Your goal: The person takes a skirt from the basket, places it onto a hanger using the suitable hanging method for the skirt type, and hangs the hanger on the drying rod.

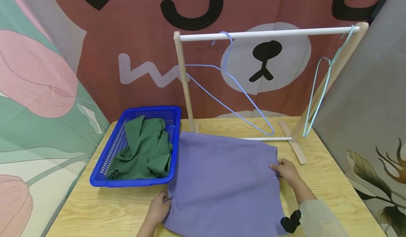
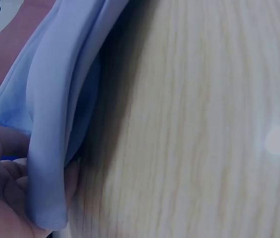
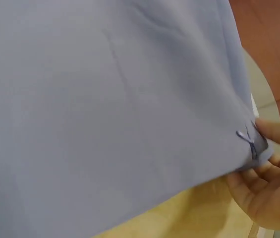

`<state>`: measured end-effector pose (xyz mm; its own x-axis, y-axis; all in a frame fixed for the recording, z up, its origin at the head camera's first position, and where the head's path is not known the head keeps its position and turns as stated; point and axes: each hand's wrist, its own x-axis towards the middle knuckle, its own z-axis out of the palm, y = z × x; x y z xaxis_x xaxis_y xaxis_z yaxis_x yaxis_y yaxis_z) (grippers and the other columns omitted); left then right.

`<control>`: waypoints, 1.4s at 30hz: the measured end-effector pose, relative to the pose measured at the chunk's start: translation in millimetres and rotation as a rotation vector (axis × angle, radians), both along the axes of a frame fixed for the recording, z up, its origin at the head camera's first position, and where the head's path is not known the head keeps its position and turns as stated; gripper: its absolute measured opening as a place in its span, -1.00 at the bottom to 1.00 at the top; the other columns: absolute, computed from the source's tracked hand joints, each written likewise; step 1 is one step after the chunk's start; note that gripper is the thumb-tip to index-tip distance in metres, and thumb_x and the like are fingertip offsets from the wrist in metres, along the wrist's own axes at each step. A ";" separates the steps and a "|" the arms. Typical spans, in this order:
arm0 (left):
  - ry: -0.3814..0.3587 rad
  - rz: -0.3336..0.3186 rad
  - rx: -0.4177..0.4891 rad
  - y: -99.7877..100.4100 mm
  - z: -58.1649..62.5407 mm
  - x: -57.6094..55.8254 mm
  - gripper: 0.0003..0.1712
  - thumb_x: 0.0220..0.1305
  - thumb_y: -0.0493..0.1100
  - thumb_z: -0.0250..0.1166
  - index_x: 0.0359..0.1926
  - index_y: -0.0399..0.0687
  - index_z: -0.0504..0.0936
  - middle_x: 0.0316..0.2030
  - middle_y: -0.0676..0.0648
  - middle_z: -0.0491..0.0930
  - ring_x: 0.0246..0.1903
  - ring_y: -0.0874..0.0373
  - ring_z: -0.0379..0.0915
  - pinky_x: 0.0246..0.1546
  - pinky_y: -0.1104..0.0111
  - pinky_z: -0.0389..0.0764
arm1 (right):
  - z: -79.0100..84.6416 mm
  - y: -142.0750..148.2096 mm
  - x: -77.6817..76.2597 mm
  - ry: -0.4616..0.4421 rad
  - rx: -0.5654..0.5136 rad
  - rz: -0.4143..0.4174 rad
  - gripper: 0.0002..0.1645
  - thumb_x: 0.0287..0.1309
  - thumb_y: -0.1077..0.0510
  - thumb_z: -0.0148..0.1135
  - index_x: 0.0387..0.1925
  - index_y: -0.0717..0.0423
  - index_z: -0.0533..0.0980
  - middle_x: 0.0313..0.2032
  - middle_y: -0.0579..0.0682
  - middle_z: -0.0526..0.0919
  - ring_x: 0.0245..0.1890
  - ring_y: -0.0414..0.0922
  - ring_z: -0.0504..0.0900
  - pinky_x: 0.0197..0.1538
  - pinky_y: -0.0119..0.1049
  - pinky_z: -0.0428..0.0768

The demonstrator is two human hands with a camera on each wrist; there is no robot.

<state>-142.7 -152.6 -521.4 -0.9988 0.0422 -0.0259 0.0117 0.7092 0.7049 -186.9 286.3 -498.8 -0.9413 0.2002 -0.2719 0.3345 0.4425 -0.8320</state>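
Note:
A purple cloth garment (image 1: 225, 180) is spread over the front of the table, its far edge near the rack's foot. My left hand (image 1: 158, 208) pinches its left edge; in the left wrist view the fingers (image 2: 16, 141) lie around a fold of the cloth (image 2: 50, 148). On the opposite side my right hand (image 1: 287, 171) pinches the right edge between thumb and fingers. A small thin bow (image 3: 249, 141) shows on the cloth beside that grip in the right wrist view. What kind of garment it is, I cannot tell.
Left of the cloth stands a blue plastic basket (image 1: 109, 145) holding green cloth (image 1: 144, 149). Behind is a wooden rack with a white rail (image 1: 269, 34). A blue hanger (image 1: 225, 59) hangs left on the rail, a mint-green hanger (image 1: 326, 74) at its right end.

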 end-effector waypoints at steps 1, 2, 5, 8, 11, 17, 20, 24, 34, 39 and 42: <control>-0.007 0.006 0.005 0.9 0.1 -0.4 -0.93 -0.10 -0.36 0.14 -0.53 -0.21 0.39 -0.59 -0.08 0.41 -0.56 0.07 0.30 -0.56 0.27 0.34 | -1.1 0.3 4.1 -0.022 -0.008 0.012 -0.59 0.04 0.16 0.11 -0.27 0.47 0.26 -0.43 0.16 0.40 -0.44 -0.09 0.39 -0.40 -0.26 0.45; -0.020 0.015 0.013 1.9 0.1 -1.0 -0.94 -0.11 -0.34 0.13 -0.51 -0.22 0.41 -0.56 -0.12 0.44 -0.54 0.05 0.32 -0.54 0.25 0.36 | -1.7 0.4 8.2 -0.042 -0.010 0.026 -0.51 0.03 0.14 0.13 -0.20 0.51 0.25 -0.36 0.24 0.42 -0.38 -0.03 0.43 -0.34 -0.22 0.46; -0.073 0.046 0.045 4.4 0.3 -3.6 -0.76 -0.03 -0.22 0.14 -0.37 -0.35 0.48 -0.40 -0.27 0.50 -0.40 -0.09 0.41 -0.39 0.17 0.43 | -2.7 1.0 18.1 -0.090 -0.003 0.080 -0.34 -0.01 0.15 0.17 -0.04 0.60 0.17 -0.15 0.41 0.37 -0.20 0.12 0.44 -0.19 -0.11 0.45; -0.101 0.065 0.059 6.6 1.4 -5.5 -0.50 0.04 -0.13 0.15 -0.17 -0.57 0.42 -0.23 -0.46 0.44 -0.20 -0.28 0.36 -0.20 0.05 0.39 | -3.5 1.1 23.1 -0.100 0.003 0.102 -0.36 -0.03 0.24 0.17 -0.04 0.62 0.15 -0.15 0.43 0.37 -0.20 0.15 0.44 -0.20 -0.09 0.46; -0.069 0.066 0.054 8.7 2.0 -4.9 -0.51 0.02 -0.22 0.16 -0.14 -0.62 0.38 -0.20 -0.50 0.40 -0.15 -0.34 0.31 -0.16 0.00 0.35 | -4.6 1.0 23.0 -0.067 0.011 0.097 -0.48 -0.06 0.32 0.14 -0.11 0.60 0.21 -0.27 0.33 0.44 -0.32 0.03 0.47 -0.31 -0.17 0.49; 0.076 0.073 -0.001 14.6 -1.1 0.6 -0.73 -0.10 -0.35 0.23 -0.30 -0.43 0.51 -0.36 -0.34 0.53 -0.30 -0.24 0.43 -0.29 0.05 0.42 | -4.9 -0.7 15.0 0.046 0.066 0.014 -0.58 -0.07 0.34 0.12 -0.19 0.57 0.25 -0.48 0.16 0.42 -0.52 -0.11 0.40 -0.50 -0.31 0.41; 0.154 0.094 -0.065 19.2 -3.7 4.4 -0.66 -0.13 -0.35 0.26 -0.24 -0.42 0.50 -0.34 -0.34 0.52 -0.30 -0.23 0.43 -0.29 0.05 0.42 | -4.7 -1.2 16.3 0.040 0.086 -0.012 -0.58 -0.03 0.32 0.10 -0.19 0.57 0.25 -0.46 0.18 0.40 -0.51 -0.09 0.39 -0.50 -0.31 0.41; 0.313 0.099 -0.162 24.4 -8.6 9.0 -0.46 -0.24 -0.41 0.28 -0.10 -0.39 0.40 -0.29 -0.32 0.43 -0.30 -0.22 0.39 -0.32 0.04 0.42 | -5.6 0.0 23.3 0.016 0.106 0.006 -0.60 -0.03 0.30 0.09 -0.22 0.56 0.25 -0.43 0.22 0.41 -0.49 -0.06 0.40 -0.49 -0.28 0.45; 0.567 -0.104 -0.357 43.9 -14.5 15.9 -0.55 -0.47 -0.27 0.37 -0.35 -0.23 0.52 -0.22 -0.22 0.43 -0.12 -0.17 0.25 -0.24 -0.04 0.23 | -6.9 2.7 45.1 0.005 0.131 0.052 -0.63 -0.03 0.25 0.09 -0.27 0.51 0.27 -0.51 0.11 0.45 -0.55 -0.11 0.44 -0.50 -0.26 0.47; 0.384 -0.277 -0.383 58.1 -9.6 21.9 -0.52 -0.29 -0.14 0.36 -0.23 -0.23 0.51 -0.19 -0.14 0.44 -0.06 -0.12 0.22 -0.12 -0.02 0.14 | 3.2 3.7 46.0 0.030 0.163 0.052 -0.64 0.05 0.20 0.03 -0.25 0.50 0.29 -0.58 0.06 0.45 -0.57 -0.11 0.44 -0.53 -0.30 0.43; 0.299 -0.365 -0.398 65.5 -6.1 24.1 -0.46 -0.22 -0.06 0.35 -0.15 -0.23 0.48 -0.15 -0.13 0.42 -0.05 -0.09 0.21 -0.14 0.02 0.15 | 14.4 5.4 44.3 0.068 0.155 0.052 -0.62 0.11 0.18 -0.02 -0.21 0.50 0.30 -0.49 0.13 0.50 -0.50 -0.05 0.50 -0.47 -0.26 0.48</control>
<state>-118.6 -87.0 -527.5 -0.8880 0.4275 0.1695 0.4598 0.8299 0.3159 -142.6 291.7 -484.4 -0.9666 0.1853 -0.1771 0.2532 0.5826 -0.7723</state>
